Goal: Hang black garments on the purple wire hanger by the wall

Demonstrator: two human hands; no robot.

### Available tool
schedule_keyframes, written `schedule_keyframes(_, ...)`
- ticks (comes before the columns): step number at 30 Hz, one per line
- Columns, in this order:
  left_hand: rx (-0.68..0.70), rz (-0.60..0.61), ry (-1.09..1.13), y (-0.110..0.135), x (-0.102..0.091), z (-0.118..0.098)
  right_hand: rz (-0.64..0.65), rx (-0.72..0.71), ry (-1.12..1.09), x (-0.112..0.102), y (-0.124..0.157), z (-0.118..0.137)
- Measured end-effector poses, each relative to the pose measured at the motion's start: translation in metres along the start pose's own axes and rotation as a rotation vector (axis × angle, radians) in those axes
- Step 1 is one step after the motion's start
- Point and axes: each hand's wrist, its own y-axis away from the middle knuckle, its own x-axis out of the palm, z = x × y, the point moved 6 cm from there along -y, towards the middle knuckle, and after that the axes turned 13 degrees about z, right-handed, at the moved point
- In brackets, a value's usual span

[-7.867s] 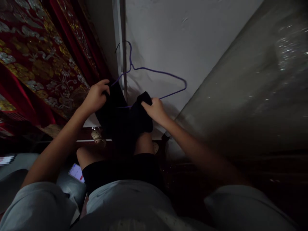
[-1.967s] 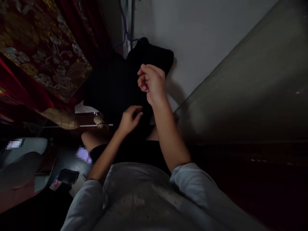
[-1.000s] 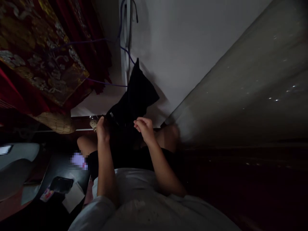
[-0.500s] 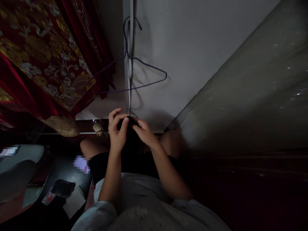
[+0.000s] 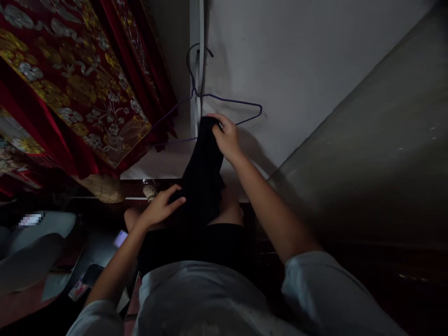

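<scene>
A thin purple wire hanger (image 5: 245, 103) hangs against the white wall, on a pale vertical strip. My right hand (image 5: 226, 136) is closed on the top end of a black garment (image 5: 203, 177) and holds it up at the hanger's lower bar. The cloth hangs down from there toward my knees. My left hand (image 5: 161, 207) rests lower on the garment's left edge, fingers stretched along the fabric. I wear a pale shirt and dark shorts.
A red curtain (image 5: 70, 84) with gold and silver embroidery hangs at the left. A grey glittery surface (image 5: 367, 140) slopes across the right. A pale perforated shoe (image 5: 150, 191) lies on the dark floor. A phone (image 5: 121, 238) and small items lie at lower left.
Half a second ago both hands held the bunched black cloth low by my knees. Now my right hand has raised one end to the hanger, and my left hand has dropped to the cloth's side.
</scene>
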Motion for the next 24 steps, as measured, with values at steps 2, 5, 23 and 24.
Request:
schedule_keyframes(2, -0.074, 0.156, -0.073, 0.0, 0.0, 0.009, -0.017, 0.155, 0.108, -0.003, -0.008, -0.028)
schedule_keyframes(5, -0.17, 0.366, -0.182, -0.001, 0.007, 0.039, 0.059, 0.336, 0.274, -0.02, -0.003, -0.047)
schedule_keyframes(23, -0.121, -0.382, -0.151, -0.057, -0.141, 0.008, 0.057, 0.222, 0.437, -0.052, 0.032, 0.025)
schedule_keyframes(24, -0.028, -0.444, -0.19, -0.06, -0.144, -0.005, 0.067, 0.242, 0.415, -0.049, 0.035, 0.022)
